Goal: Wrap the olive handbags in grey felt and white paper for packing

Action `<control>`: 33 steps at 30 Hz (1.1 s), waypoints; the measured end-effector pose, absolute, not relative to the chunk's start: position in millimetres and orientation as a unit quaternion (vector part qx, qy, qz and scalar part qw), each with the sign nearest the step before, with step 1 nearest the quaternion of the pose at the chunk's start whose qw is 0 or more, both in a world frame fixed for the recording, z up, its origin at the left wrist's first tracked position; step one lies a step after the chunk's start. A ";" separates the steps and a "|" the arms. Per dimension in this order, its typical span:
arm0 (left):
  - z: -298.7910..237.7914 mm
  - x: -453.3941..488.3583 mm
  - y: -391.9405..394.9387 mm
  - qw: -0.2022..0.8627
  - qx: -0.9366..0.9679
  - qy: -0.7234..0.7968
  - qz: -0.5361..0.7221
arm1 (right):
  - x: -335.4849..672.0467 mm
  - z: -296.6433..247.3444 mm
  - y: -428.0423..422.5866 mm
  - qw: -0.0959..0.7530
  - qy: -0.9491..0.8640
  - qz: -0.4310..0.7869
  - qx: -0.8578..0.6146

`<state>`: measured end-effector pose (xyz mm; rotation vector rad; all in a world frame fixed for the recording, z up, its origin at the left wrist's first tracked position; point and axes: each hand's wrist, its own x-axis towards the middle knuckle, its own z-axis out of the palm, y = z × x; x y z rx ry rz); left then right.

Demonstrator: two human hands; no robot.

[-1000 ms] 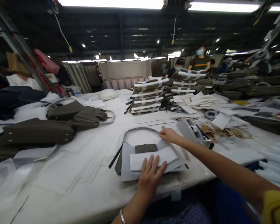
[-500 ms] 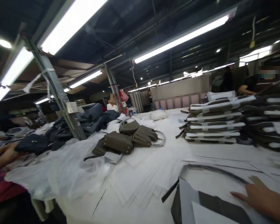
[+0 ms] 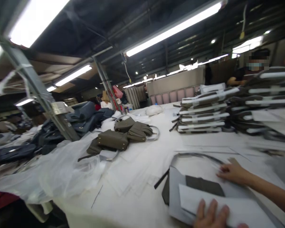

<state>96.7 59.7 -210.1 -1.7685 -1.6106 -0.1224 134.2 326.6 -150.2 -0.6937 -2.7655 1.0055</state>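
Observation:
A dark olive handbag, partly covered by grey and white sheets, lies on the white table at the lower right. Its curved strap arches away behind it, wrapped in something pale. My right hand reaches in from the right edge, fingers curled closed around the strap's right end. From the bottom edge comes my left hand, fingers spread and lying flat on the white sheet over the bag. Its palm is cut off by the frame.
Olive bags lie mid-table beside crumpled clear plastic. Stacked wrapped bags stand at the back right, with a co-worker beyond. Dark blue bags are heaped behind a metal post at left.
My left hand has come into view onto the white sheet. My right hand's fingers, outstretched before, are now curled at the strap. The view has shifted right.

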 end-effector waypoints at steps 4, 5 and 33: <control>-179.6 95.2 23.8 0.315 -0.674 -0.655 -0.134 | 139.6 -108.6 304.8 0.072 -0.899 0.354 -0.247; -174.1 93.2 19.9 0.302 -0.676 -0.656 -0.145 | 139.5 -107.0 304.7 0.073 -0.892 0.367 -0.254; -158.9 93.3 17.2 0.253 -0.687 -0.663 -0.158 | 235.6 -85.0 232.5 0.178 -0.908 0.345 -0.155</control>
